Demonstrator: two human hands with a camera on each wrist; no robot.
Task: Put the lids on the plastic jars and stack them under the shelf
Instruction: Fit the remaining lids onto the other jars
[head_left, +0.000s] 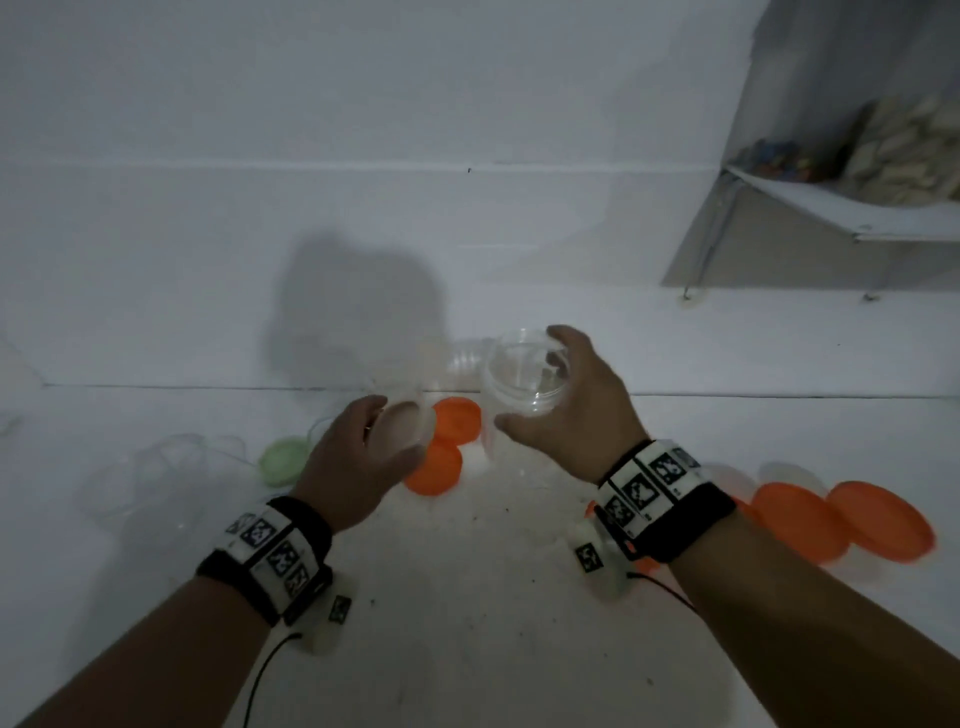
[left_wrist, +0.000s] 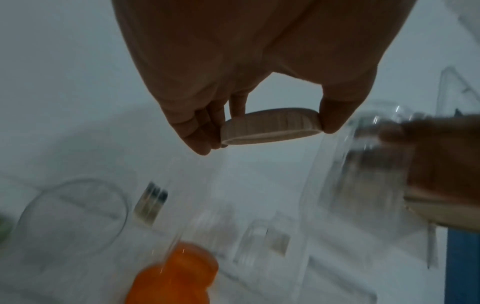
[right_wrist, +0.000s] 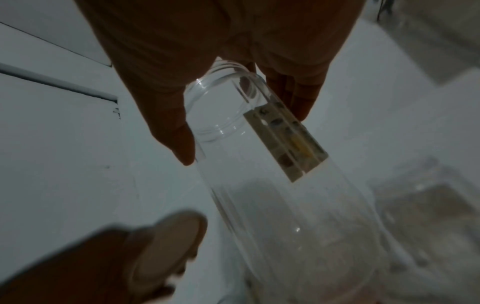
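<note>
My right hand (head_left: 558, 395) grips a clear plastic jar (head_left: 522, 379) near its open mouth, held upright above the white surface. In the right wrist view the jar (right_wrist: 259, 174) carries a rectangular label and runs down from my thumb and fingers. My left hand (head_left: 363, 447) pinches a pale beige lid (head_left: 402, 428) by its rim, just left of the jar and apart from it. The left wrist view shows the lid (left_wrist: 270, 128) between thumb and fingertips, with the jar (left_wrist: 363, 164) to its right.
Two orange lids (head_left: 447, 441) lie beneath my hands, more orange lids (head_left: 841, 519) at the right, a green lid (head_left: 283, 460) at the left. Several clear jars (head_left: 156, 467) lie at the left. A white shelf (head_left: 841, 208) on metal legs stands at the back right.
</note>
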